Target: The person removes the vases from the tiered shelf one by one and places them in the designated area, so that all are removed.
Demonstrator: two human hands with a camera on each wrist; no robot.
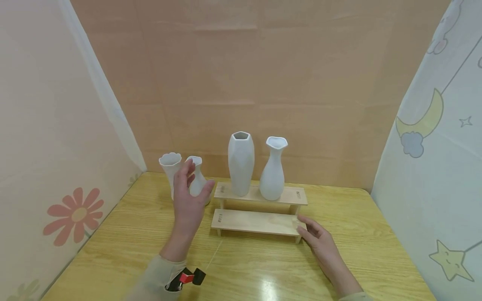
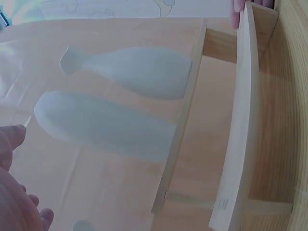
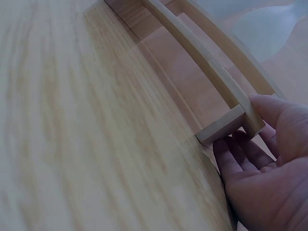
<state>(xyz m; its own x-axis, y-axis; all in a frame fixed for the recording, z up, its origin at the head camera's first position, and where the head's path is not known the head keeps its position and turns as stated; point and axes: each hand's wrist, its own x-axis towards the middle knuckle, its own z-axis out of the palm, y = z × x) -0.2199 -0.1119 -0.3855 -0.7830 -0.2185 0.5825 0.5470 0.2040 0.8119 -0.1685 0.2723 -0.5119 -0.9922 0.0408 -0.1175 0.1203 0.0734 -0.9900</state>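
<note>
A two-tier wooden stand stands on the table. At its right end my right hand grips the lower board; in the right wrist view the thumb lies on top and the other fingers curl under. A faceted white vase and a white vase with a narrow neck stand upright on the upper board. My left hand is raised left of the stand, thumb and fingers spread, holding nothing. Behind it, partly hidden, are a white vase with a scalloped rim and a smaller narrow-necked white vase.
The yellow wood-grain table reaches back to an orange-brown backdrop. Printed cloth walls flank it, a flower one on the left and a moon-and-star one on the right. My left wrist carries a black and red mount.
</note>
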